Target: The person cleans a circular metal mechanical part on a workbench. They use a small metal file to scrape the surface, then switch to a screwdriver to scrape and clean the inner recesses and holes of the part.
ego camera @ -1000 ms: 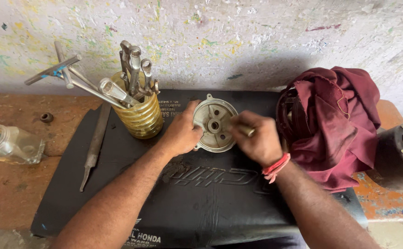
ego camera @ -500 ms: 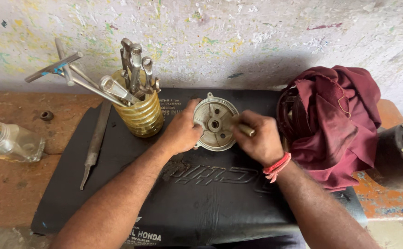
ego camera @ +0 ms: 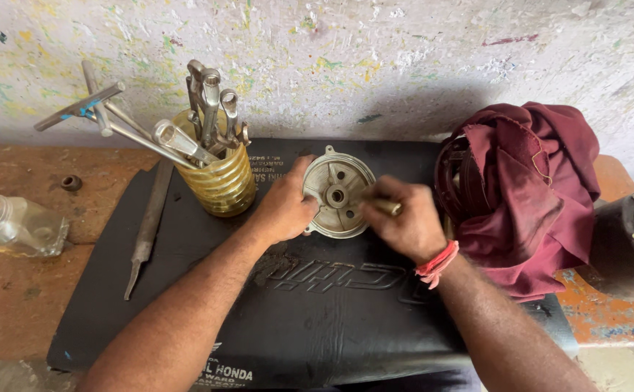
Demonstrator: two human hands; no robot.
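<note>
The right hand [ego camera: 404, 225] closes over a small brass-coloured tool [ego camera: 388, 207] so that only its stubby end shows, and where its tip meets the round grey metal cover plate [ego camera: 335, 192] is hidden behind the knuckles. The left hand [ego camera: 284, 210] covers that plate's left rim, while the crumpled maroon cloth [ego camera: 527, 189] drapes over a dark round part [ego camera: 453, 170] — only a curved edge peeks out, too little to tell what it is. At the right edge a black round motor housing [ego camera: 633, 243] is cut off, and the clear plastic bottle [ego camera: 12, 225] runs off the left edge.
</note>
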